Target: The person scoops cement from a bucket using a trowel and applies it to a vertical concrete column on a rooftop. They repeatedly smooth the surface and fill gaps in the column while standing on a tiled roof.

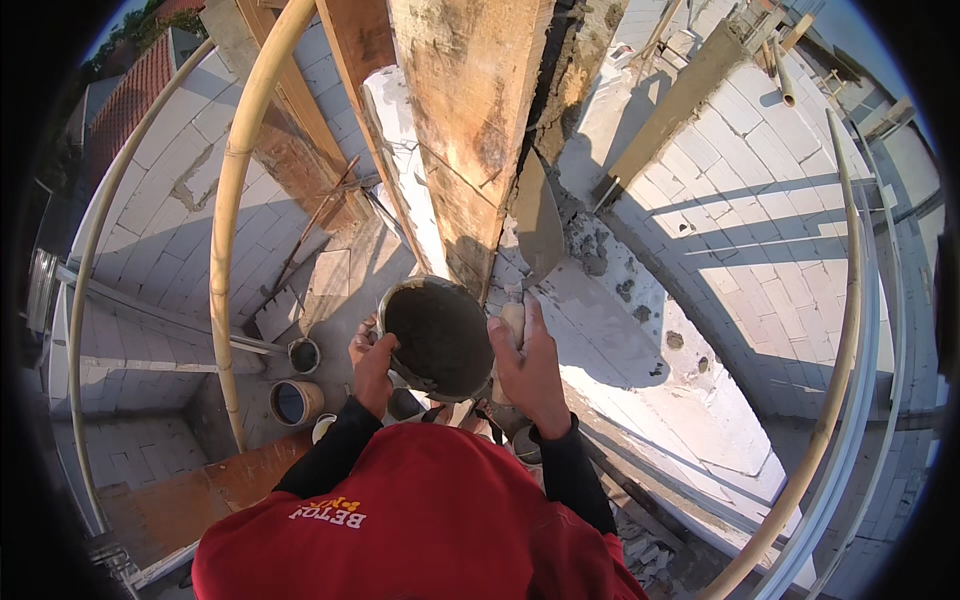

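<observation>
My left hand [371, 372] is closed on the rim of a round bowl [438, 338] that holds dark wet mortar. My right hand [532, 368] grips the wooden handle of a trowel [538, 222] just right of the bowl. The trowel's grey blade points away from me, beside the mortar-smeared gap along the right edge of an upright wooden board [462, 110]. Whether the blade touches the mortar there, I cannot tell. Beneath it, the white block wall [615, 330] carries several grey mortar splashes.
Curved bamboo poles [232, 200] rise on the left, and another bamboo pole [835, 380] runs along the right. A bucket [296, 402] with dark liquid and a smaller pail [304, 354] stand lower left. A brown plank [215, 495] lies near them. Block walls [745, 200] stand around.
</observation>
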`<state>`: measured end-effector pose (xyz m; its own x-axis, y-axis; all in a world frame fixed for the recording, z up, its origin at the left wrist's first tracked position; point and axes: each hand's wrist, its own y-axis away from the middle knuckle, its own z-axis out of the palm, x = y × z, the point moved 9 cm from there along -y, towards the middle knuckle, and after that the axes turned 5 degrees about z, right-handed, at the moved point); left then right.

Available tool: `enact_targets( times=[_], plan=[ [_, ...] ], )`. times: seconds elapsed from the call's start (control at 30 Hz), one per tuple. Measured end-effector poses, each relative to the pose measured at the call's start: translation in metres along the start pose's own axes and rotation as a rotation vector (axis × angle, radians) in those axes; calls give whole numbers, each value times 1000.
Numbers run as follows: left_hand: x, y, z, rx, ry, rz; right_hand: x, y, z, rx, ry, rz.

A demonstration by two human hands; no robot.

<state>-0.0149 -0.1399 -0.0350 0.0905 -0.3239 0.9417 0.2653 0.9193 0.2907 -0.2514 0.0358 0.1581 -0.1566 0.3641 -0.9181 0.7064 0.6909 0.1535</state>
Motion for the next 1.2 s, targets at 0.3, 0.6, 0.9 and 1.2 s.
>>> enact_targets(
  times=[0.3, 0.6, 0.9, 1.2],
  plan=[
    [68, -18, 21, -207, -77, 135, 89, 54, 7, -280, 690, -135],
    [129, -41, 30, -299, -177, 232, 73, 7, 146, -408, 1147, -525],
    [153, -42, 18, -236, -344, 337, 39, 13, 155, -490, 1093, -566],
    [153, -39, 5, -43, -311, 453, 50, -17, 132, -300, 1071, -613]
  ],
)
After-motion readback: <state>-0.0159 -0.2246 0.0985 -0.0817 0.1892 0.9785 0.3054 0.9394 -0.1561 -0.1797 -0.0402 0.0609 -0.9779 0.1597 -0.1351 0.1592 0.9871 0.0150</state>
